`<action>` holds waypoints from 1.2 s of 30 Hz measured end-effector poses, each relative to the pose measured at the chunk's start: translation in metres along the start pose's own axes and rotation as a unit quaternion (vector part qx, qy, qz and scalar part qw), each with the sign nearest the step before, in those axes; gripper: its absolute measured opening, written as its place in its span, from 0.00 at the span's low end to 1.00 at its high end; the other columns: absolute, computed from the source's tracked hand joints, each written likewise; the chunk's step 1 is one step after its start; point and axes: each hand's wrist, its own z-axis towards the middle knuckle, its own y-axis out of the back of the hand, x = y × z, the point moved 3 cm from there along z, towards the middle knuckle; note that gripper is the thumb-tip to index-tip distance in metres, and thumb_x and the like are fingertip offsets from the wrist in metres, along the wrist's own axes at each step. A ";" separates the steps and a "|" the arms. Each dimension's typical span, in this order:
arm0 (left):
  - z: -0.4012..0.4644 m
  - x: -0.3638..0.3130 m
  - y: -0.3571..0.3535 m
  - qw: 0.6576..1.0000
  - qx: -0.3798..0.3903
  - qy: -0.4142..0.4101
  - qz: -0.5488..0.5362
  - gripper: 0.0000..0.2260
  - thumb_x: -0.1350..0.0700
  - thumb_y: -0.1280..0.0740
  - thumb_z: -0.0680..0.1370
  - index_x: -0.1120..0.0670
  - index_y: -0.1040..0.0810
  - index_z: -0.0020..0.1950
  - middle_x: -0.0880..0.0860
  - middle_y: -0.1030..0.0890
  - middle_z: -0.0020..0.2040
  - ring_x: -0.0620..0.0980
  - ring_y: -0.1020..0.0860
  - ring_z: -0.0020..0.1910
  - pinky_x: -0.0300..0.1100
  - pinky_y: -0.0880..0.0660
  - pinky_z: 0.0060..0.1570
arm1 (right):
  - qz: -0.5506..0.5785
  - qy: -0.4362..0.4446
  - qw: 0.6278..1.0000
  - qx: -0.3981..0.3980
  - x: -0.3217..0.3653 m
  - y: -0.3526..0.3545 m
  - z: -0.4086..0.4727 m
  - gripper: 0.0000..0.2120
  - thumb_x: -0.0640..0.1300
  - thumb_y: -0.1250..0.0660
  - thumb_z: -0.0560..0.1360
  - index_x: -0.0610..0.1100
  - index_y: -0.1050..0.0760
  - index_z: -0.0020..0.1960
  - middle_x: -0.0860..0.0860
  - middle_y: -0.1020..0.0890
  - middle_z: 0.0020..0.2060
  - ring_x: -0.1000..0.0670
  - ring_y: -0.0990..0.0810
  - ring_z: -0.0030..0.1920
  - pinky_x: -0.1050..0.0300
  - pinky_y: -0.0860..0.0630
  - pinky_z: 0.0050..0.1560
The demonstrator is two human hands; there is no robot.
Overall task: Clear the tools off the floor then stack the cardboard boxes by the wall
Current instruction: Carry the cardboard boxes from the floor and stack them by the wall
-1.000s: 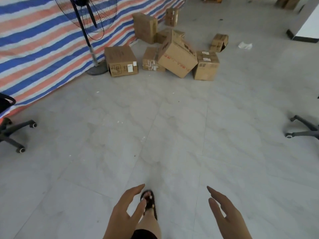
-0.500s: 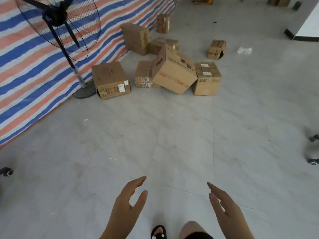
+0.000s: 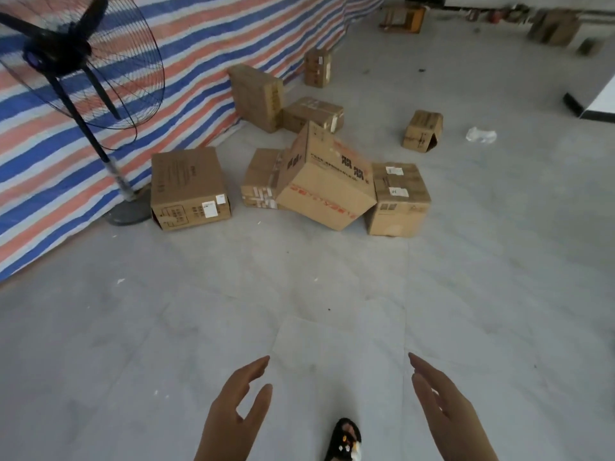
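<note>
Several cardboard boxes lie scattered on the grey floor ahead. A big box (image 3: 327, 183) is tilted, leaning on a flatter box (image 3: 259, 179) to its left and touching a squarish box (image 3: 397, 197) on its right. Another box (image 3: 188, 188) stands alone beside the fan base. More boxes sit along the striped tarp: a tall box (image 3: 258, 96), a low box (image 3: 312, 113) and a small far box (image 3: 317, 68). One small box (image 3: 422, 129) lies apart to the right. My left hand (image 3: 234, 414) and right hand (image 3: 447, 407) hover low in front of me, fingers straight, holding nothing.
A black pedestal fan (image 3: 80, 61) stands at the left with its round base (image 3: 129, 211) by the striped tarp wall (image 3: 199, 38). A crumpled white scrap (image 3: 481, 134) lies right of the boxes. More boxes and clutter line the far wall (image 3: 552, 26). My sandalled foot (image 3: 344, 439) is below.
I have walked closer to the boxes, which now look larger and nearer. The office chairs have left the view. Both hands stay held out with straight fingers.
</note>
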 end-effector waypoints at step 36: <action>0.911 -0.075 -0.203 0.975 0.092 0.105 0.172 0.18 0.53 0.37 0.79 0.51 0.31 0.70 0.49 0.29 0.67 0.47 0.29 0.64 0.31 0.29 0.54 | -0.067 -0.108 0.992 0.023 0.102 0.012 0.875 0.17 0.47 0.41 0.79 0.47 0.29 0.67 0.49 0.24 0.63 0.49 0.27 0.64 0.60 0.34 0.57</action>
